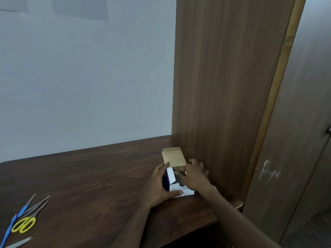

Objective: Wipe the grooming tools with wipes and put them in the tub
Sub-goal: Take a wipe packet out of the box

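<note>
The box of wipes [180, 185] stands at the desk's [89, 176] far right, its flap raised toward the wall. The left hand [157, 187] grasps its side; the right hand [193, 174] reaches inside, fingers hidden, grip unclear. The yellow-handled scissors [26, 221] and files [23, 210] point diagonally up-right at the lower left, partly cut off.

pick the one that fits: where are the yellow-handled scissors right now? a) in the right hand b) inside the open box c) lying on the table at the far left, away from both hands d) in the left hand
c: the yellow-handled scissors lie on the table at the far left, while the left hand holds the box and the right hand reaches into its open top.
</note>
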Demonstrator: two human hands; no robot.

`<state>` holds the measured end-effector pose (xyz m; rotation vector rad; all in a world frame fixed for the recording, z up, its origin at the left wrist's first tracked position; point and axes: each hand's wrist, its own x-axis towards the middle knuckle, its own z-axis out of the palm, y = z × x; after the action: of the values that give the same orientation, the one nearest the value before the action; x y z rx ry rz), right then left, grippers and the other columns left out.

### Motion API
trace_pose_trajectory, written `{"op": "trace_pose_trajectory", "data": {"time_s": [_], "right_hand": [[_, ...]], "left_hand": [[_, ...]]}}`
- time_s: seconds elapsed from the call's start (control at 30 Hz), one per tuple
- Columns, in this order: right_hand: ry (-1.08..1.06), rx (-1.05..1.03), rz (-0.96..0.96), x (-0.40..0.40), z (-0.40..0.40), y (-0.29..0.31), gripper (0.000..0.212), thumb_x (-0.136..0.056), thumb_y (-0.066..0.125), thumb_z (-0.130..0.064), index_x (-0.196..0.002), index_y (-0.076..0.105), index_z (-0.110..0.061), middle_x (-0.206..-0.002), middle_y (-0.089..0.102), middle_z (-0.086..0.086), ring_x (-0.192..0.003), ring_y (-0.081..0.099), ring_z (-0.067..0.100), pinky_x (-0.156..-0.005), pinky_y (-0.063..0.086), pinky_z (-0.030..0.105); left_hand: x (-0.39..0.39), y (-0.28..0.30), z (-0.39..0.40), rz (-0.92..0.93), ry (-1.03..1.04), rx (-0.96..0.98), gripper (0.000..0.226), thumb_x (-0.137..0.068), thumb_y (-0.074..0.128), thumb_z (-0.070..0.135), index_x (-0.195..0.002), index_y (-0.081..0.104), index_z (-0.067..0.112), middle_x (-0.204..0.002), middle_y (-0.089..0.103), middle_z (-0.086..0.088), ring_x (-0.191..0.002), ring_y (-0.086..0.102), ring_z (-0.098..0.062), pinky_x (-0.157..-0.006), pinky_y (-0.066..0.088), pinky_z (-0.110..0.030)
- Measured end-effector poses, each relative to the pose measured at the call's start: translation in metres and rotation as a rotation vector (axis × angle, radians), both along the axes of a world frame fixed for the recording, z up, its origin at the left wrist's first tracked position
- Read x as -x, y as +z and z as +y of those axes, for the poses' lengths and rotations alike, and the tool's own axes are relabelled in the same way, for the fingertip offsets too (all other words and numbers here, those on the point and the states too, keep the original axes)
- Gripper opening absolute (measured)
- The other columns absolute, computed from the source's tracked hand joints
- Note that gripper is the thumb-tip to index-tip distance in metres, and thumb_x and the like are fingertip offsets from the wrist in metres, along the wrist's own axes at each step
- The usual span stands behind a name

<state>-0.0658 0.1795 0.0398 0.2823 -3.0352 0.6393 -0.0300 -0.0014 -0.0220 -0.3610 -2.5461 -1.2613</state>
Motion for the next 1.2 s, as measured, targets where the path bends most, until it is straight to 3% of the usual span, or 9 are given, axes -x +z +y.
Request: {"op": "trace_pose_trajectory", "data": {"time_s": [0.13,0.23,0.4,0.6,0.67,0.77,0.9,1.07,1.2], "right_hand": [[-0.057,0.170,0.064,0.002,0.003,-0.021,0.029,-0.105,0.059,-0.043,-0.126,0.076,-0.032,-0.162,0.041,0.002,-0.149,0.036,0.030,-0.124,0.027,0.055],[-0.084,0.471,0.220,0.004,0.005,-0.033,0.025,-0.103,0.065,-0.032,-0.119,0.081,-0.020,-0.144,0.060,0.005,-0.129,0.058,0.022,-0.105,0.042,0.029],[-0.259,0.818,0.549,-0.003,0.007,-0.047,0.021,-0.109,0.053,-0.026,-0.105,0.069,-0.013,-0.100,0.072,0.001,-0.089,0.070,0.020,-0.078,0.056,0.039],[-0.468,1.369,0.249,0.013,0.024,-0.069,0.018,-0.112,0.049,-0.019,-0.111,0.061,-0.005,-0.094,0.077,0.018,-0.064,0.074,0.008,-0.073,0.060,0.036],[-0.401,1.364,0.222,0.012,0.023,-0.070,0.008,-0.110,0.053,-0.012,-0.117,0.056,-0.010,-0.100,0.077,0.017,-0.071,0.076,0.014,-0.071,0.059,0.033],[-0.330,1.395,0.237,0.006,0.021,-0.068,0.018,-0.108,0.055,-0.006,-0.121,0.051,-0.019,-0.104,0.077,0.010,-0.083,0.080,0.025,-0.076,0.062,0.036],[-0.309,1.417,0.307,-0.002,0.019,-0.059,0.023,-0.109,0.051,-0.002,-0.094,0.057,-0.019,-0.087,0.079,0.007,-0.082,0.081,0.028,-0.082,0.064,0.041],[-0.275,1.418,0.258,-0.006,0.020,-0.064,0.025,-0.097,0.067,0.001,-0.091,0.079,-0.019,-0.095,0.082,0.003,-0.101,0.078,0.029,-0.100,0.059,0.046],[-0.201,1.494,0.251,-0.014,0.021,-0.059,0.015,-0.100,0.072,-0.026,-0.110,0.081,-0.020,-0.111,0.082,0.001,-0.114,0.074,0.019,-0.106,0.054,0.040]], "left_hand": [[-0.002,0.002,0.000,-0.007,0.000,-0.031,0.126,-0.056,0.090,0.080,-0.163,0.031,0.047,-0.161,0.023,0.039,-0.145,0.046,-0.001,-0.118,0.048,-0.033],[-0.005,0.004,0.001,-0.013,0.002,-0.037,0.126,-0.055,0.090,0.080,-0.162,0.030,0.049,-0.151,0.016,0.054,-0.143,0.045,0.002,-0.117,0.048,-0.031],[-0.004,0.002,0.001,0.018,0.001,-0.060,0.124,-0.056,0.092,0.078,-0.160,0.032,0.050,-0.160,0.022,0.042,-0.144,0.043,0.005,-0.118,0.048,-0.034],[-0.006,0.003,0.003,0.041,0.025,-0.147,0.107,-0.059,0.101,0.056,-0.149,0.042,0.048,-0.145,0.054,0.030,-0.130,0.059,0.003,-0.107,0.057,-0.034],[-0.005,0.002,0.003,0.036,0.039,-0.163,0.099,-0.060,0.102,0.051,-0.141,0.045,0.048,-0.137,0.062,0.025,-0.123,0.065,0.000,-0.101,0.060,-0.036],[-0.004,0.000,0.003,0.027,0.046,-0.171,0.094,-0.058,0.102,0.052,-0.134,0.048,0.047,-0.134,0.065,0.021,-0.119,0.068,-0.001,-0.098,0.062,-0.037],[-0.004,-0.001,0.004,0.018,0.059,-0.189,0.092,-0.057,0.104,0.049,-0.130,0.048,0.042,-0.132,0.067,0.018,-0.115,0.070,0.000,-0.094,0.063,-0.035],[-0.007,0.000,0.006,0.017,0.059,-0.201,0.087,-0.057,0.103,0.047,-0.125,0.049,0.041,-0.132,0.066,0.018,-0.115,0.070,0.000,-0.095,0.062,-0.031],[-0.010,0.003,0.007,0.008,0.053,-0.194,0.094,-0.054,0.103,0.054,-0.130,0.048,0.045,-0.131,0.066,0.019,-0.115,0.070,-0.002,-0.096,0.062,-0.035]]}}
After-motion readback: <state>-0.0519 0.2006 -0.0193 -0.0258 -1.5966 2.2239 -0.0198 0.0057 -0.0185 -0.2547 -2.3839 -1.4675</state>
